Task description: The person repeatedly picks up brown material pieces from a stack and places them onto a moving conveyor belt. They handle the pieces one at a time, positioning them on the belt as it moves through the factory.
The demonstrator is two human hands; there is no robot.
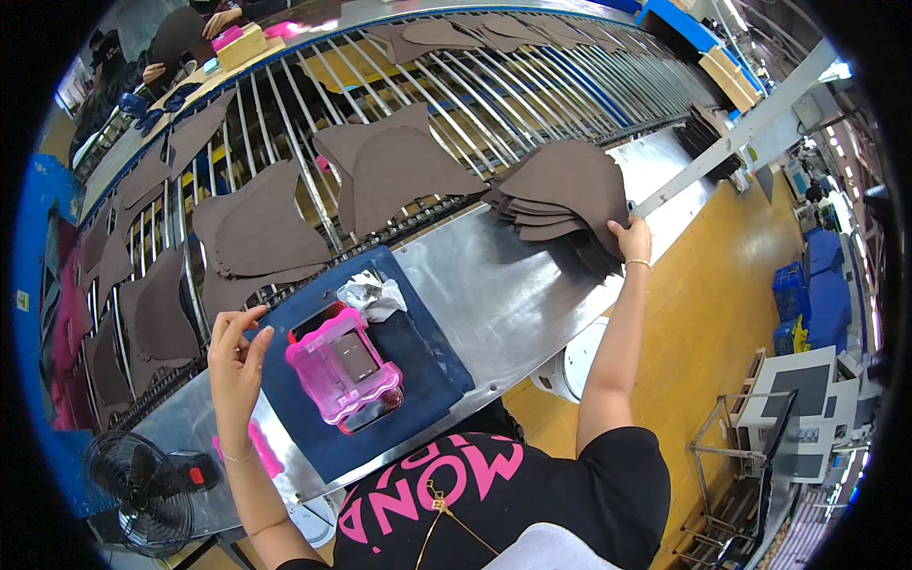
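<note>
My right hand (632,239) reaches out to the right, its fingers closed on the edge of a dark brown cut sheet piece (579,176) at the top of a fanned stack. That stack lies on the metal table beside the roller conveyor. On the left, my left hand (236,356) is raised near the conveyor's edge, fingers apart and holding nothing. Beside it, a pink scalloped plastic tray (323,375) sits on a dark blue board (427,380). Crumpled silvery wrapping (372,296) lies at the tray's far side.
Brown pieces (256,228) lie in overlapping piles along the roller conveyor (285,104). A black fan (138,489) stands at lower left. A metal post (741,133) slants past the stack's right side. Another person's hand (221,21) shows across the conveyor. Below the table edge is a white bucket (575,366).
</note>
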